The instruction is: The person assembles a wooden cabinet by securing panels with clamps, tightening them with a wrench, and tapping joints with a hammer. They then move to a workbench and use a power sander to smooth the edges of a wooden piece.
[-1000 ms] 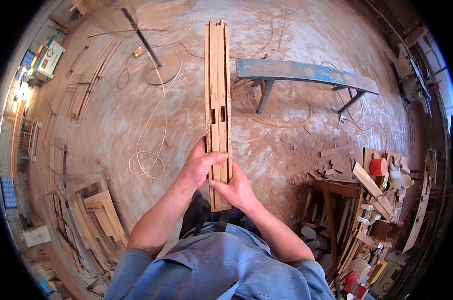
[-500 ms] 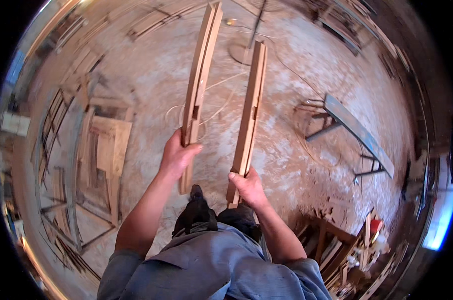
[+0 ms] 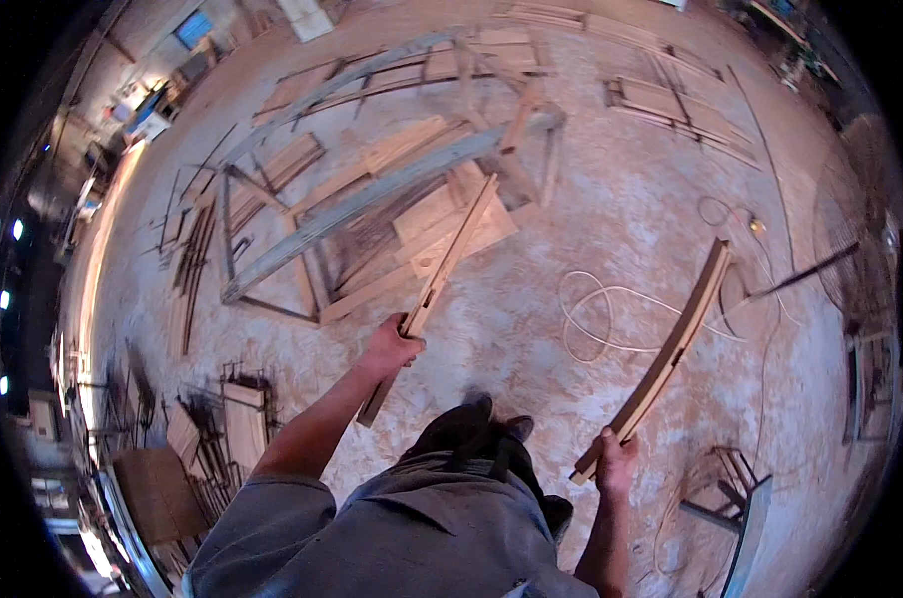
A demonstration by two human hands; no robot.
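My left hand (image 3: 392, 349) is closed around a long wooden rail (image 3: 450, 261), gripping it nearer its lower end. The rail slants up and away to the right, with a dark mortise slot in it just above my fist. My right hand (image 3: 616, 460) is wrapped round a second wooden rail (image 3: 671, 351) close to its near end. That piece also tilts up to the right and has a small slot about midway along. Both rails are held in the air, well apart from each other.
Ahead on the left stands a grey metal trestle frame (image 3: 372, 194), with wooden panels (image 3: 456, 224) about it. A pale cable (image 3: 621, 289) loops over the floor on the right. A narrow bench (image 3: 749, 533) stands at lower right. Clamps and boards (image 3: 242, 409) lean at left.
My view has turned left, bringing the metal frame ahead of me and the narrow bench to the lower right. Both rails stay in my hands, now farther apart and tilted more to the right.
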